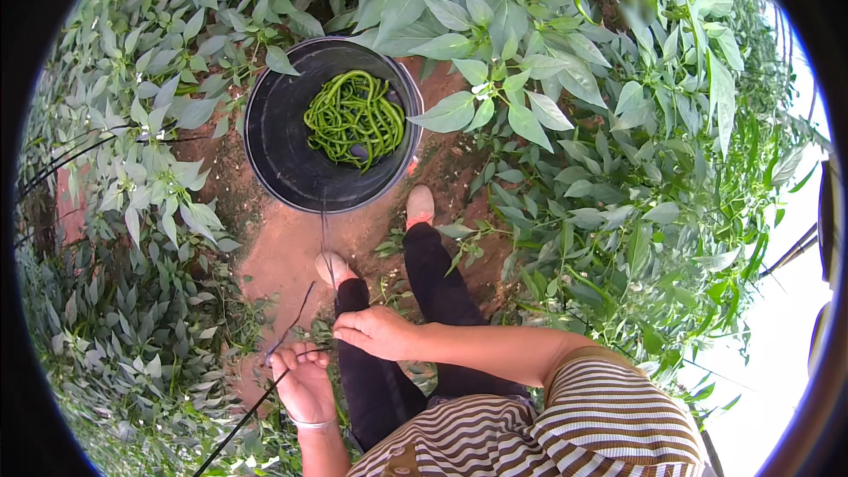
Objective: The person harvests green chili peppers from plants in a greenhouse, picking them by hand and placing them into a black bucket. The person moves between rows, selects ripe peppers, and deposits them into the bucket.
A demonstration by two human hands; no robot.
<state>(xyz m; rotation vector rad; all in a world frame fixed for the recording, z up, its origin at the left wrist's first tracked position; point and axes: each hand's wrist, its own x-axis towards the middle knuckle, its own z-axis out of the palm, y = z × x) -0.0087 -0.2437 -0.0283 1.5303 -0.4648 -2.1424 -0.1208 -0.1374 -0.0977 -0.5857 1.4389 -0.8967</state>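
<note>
My left hand has its fingers curled around a black cord, which runs from the lower left up through the grip. A short dark strand sticks up from the same fingers. Just right of it, my right hand pinches a thin dark string between thumb and fingertips. That string leads up to the near rim of a black bucket standing on the soil. Long, thin green chili peppers lie heaped in the bottom of the bucket.
Leafy pepper plants with small white flowers crowd both sides and overhang the bucket's far rim. Reddish bare soil forms a narrow path under my shoes. Dark lines cross the foliage at left. Bright light enters at right.
</note>
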